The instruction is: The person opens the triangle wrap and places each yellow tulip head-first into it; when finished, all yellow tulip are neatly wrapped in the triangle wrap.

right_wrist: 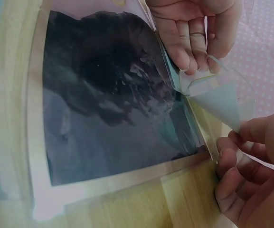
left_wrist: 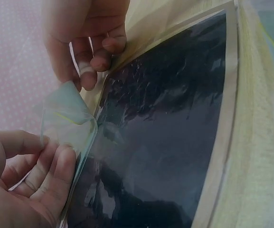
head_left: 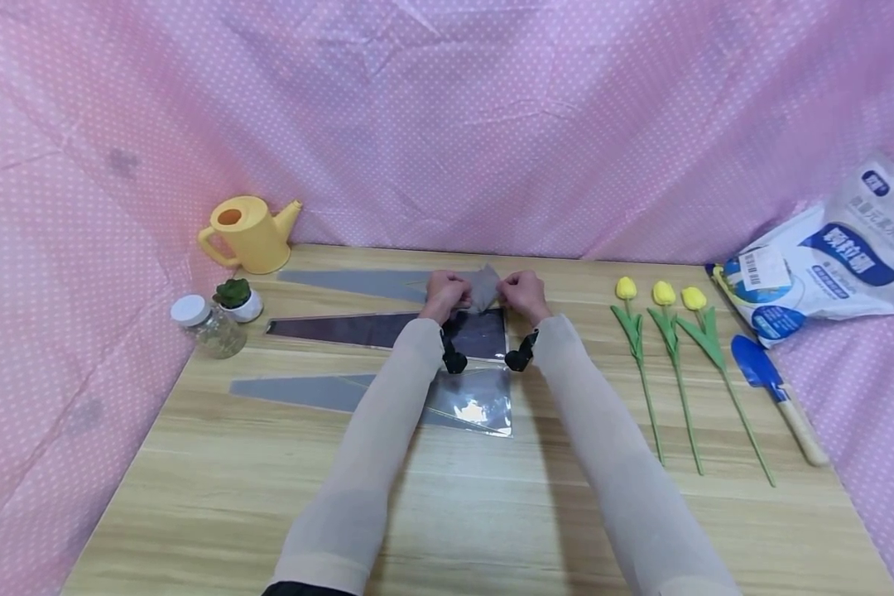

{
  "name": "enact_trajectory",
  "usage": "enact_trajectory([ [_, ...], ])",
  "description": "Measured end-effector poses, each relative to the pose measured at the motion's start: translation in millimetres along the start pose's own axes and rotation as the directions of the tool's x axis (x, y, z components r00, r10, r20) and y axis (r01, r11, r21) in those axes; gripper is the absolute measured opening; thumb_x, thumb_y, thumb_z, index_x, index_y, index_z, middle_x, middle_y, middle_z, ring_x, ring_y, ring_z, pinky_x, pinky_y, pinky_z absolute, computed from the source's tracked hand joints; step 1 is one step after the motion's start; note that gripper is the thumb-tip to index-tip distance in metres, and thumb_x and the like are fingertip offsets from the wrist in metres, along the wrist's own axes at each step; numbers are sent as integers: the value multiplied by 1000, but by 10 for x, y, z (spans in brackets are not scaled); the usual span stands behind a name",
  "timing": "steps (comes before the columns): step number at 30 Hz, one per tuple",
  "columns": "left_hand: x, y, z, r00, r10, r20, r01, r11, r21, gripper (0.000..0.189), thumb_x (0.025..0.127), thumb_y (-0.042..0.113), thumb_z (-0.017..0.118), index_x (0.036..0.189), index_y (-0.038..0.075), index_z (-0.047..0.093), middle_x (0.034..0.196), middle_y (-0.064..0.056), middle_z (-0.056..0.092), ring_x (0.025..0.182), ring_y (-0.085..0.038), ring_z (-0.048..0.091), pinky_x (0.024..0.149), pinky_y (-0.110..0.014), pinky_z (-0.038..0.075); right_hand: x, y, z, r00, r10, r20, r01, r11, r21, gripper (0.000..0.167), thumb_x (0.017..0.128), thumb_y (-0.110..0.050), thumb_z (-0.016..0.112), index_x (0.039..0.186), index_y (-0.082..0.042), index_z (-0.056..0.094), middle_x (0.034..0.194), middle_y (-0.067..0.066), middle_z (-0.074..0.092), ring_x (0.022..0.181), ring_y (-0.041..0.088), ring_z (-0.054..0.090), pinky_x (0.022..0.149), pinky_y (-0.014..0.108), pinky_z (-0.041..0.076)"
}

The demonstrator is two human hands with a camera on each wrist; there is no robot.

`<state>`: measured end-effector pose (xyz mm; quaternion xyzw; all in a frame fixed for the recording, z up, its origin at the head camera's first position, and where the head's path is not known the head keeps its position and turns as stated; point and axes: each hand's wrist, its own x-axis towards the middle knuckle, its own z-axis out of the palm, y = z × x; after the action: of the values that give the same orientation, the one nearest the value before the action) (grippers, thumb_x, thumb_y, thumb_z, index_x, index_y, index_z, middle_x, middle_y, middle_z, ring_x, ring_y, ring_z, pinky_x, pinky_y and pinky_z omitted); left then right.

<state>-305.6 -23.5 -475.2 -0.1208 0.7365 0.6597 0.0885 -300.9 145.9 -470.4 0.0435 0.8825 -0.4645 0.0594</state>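
Note:
My left hand (head_left: 447, 294) pinches the wide end of a tapered, translucent grey plastic sleeve (head_left: 484, 288), the farthest of three laid side by side. Thumb and fingertips of my right hand (head_left: 524, 294) pinch a corner of the same sleeve, which stands up creased and folded between both hands. In the right wrist view this lifted corner (right_wrist: 222, 104) looks pale and see-through. Just in front lies a dark tapered sleeve (left_wrist: 160, 114) with a clear border, partly under my wrists. Nearest me is another grey sleeve (head_left: 290, 391), its middle covered by my left forearm.
At the left stand a yellow watering can (head_left: 252, 236), a small potted succulent (head_left: 242, 302) and a lidded glass jar (head_left: 219, 333). To the right lie three yellow tulips (head_left: 674, 372), a blue trowel (head_left: 778, 393) and a white printed bag (head_left: 827, 265). Pink dotted cloth (head_left: 447, 124) hangs behind.

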Motion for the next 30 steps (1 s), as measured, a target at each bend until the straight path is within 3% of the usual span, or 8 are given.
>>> enact_trajectory([
  [5,1,-13,12,1000,12,-10,-12,1000,8,19,86,-1,62,101,-6,73,70,-6,66,52,-9,63,55,-23,57,-22,-18,-22,1000,4,7,-4,999,53,31,99,-22,57,105,5,73,81,9,70,62,8,58,56,17,46],
  [10,-23,-13,31,999,38,-28,-38,999,-7,17,86,-3,62,98,-8,73,69,-6,66,52,-9,62,61,-27,58,-41,-52,-121,1000,1,15,-2,996,87,36,102,-24,53,116,5,68,99,22,72,70,10,63,63,16,50],
  [14,-39,-13,25,999,40,-28,-40,999,1,17,87,-2,62,98,-6,74,73,-7,67,55,-10,63,63,-28,59,-82,-79,-281,1000,12,23,-14,995,101,39,103,-27,51,123,4,64,111,25,70,71,8,63,75,28,59],
  [18,-36,-13,13,999,43,-27,-43,999,9,16,87,-1,63,98,-6,74,72,-4,65,56,-10,62,59,-24,56,-140,-79,-481,999,29,32,-33,990,140,42,103,-30,50,128,2,61,116,23,68,75,8,64,86,40,60],
  [24,-19,-22,7,998,51,-34,-51,999,-8,16,86,-2,63,97,-7,74,69,-4,64,55,-11,60,57,-24,53,-256,-60,-769,1000,0,-9,1,989,150,44,103,-31,51,128,4,60,112,21,69,70,3,64,72,27,57],
  [30,-23,-30,29,998,49,-30,-49,999,-11,14,86,-3,63,95,-7,74,70,-4,64,55,-12,59,58,-26,53,-477,-10,-1041,997,-13,-76,26,985,168,43,103,-31,51,127,4,60,99,7,70,69,1,65,66,22,56],
])
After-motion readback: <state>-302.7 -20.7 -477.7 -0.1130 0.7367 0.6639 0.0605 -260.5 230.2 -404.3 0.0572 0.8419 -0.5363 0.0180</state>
